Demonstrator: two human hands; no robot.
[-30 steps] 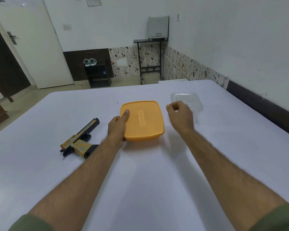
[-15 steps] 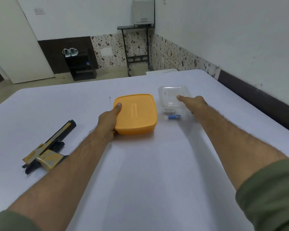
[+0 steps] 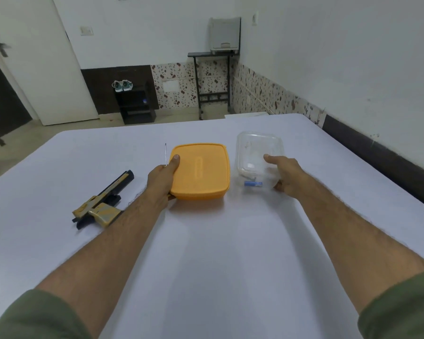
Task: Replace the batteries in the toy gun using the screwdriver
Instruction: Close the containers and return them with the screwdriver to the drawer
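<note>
A yellow and black toy gun (image 3: 101, 203) lies on the white table at the left. My left hand (image 3: 162, 181) grips the left edge of an orange lidded box (image 3: 201, 171), thumb on top of the lid. The thin metal shaft of a screwdriver (image 3: 166, 154) sticks out beyond that hand. My right hand (image 3: 285, 176) holds the right side of a clear plastic container (image 3: 257, 155), thumb over its near rim. Inside it lie a blue battery (image 3: 253, 184) and a pale one, half hidden.
The white table (image 3: 206, 253) fills the lower view, with its right edge near a dark wall skirting. Beyond the far edge are a floor, a black shoe rack (image 3: 135, 106), a black stand (image 3: 212, 81) and a white door (image 3: 47, 69).
My right hand went from hovering near the orange box out to the clear container and now holds its side. My left hand stayed on the orange box. The camera shifted.
</note>
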